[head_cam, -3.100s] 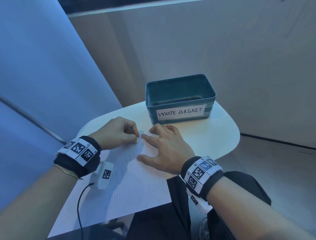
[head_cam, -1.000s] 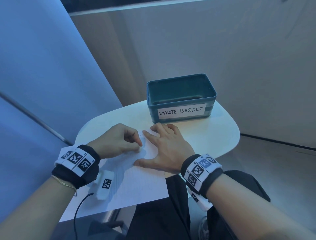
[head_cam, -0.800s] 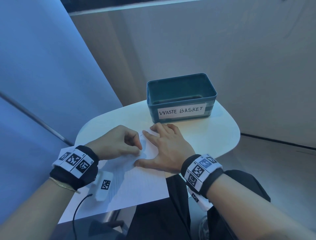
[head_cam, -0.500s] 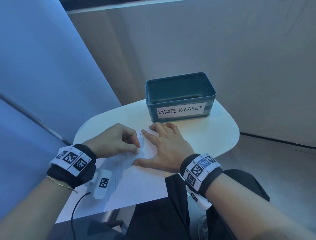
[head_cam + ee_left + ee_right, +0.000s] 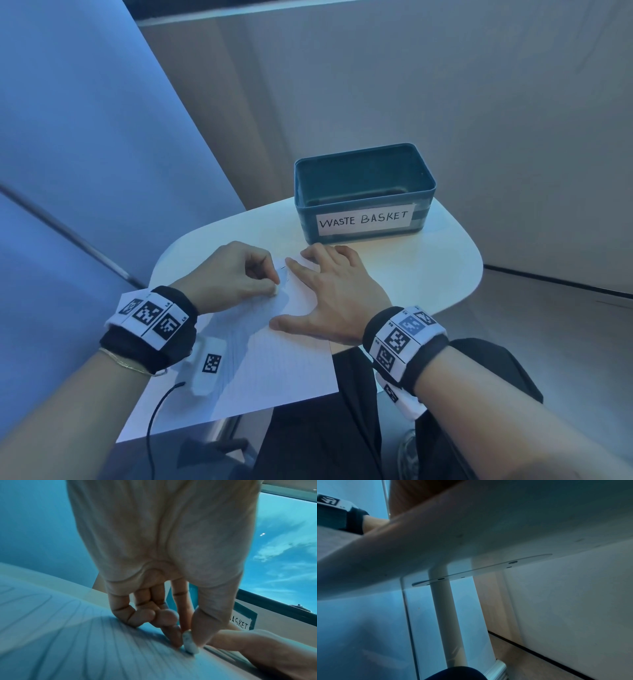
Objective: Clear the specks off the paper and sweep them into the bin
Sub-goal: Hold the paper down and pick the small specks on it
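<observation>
Head view shows the lined paper (image 5: 260, 349) on the white desk (image 5: 428, 274), the left hand (image 5: 229, 274) in a narrow grip pinching a small white eraser (image 5: 189, 643) against it, the right hand (image 5: 335, 294) flat beside, fingers spread, before the waste basket (image 5: 363, 219).

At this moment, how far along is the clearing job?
Early. The left hand pinches a small white eraser against the lined paper; the right hand presses the sheet flat. The waste basket looks empty; sweeping remains.
</observation>
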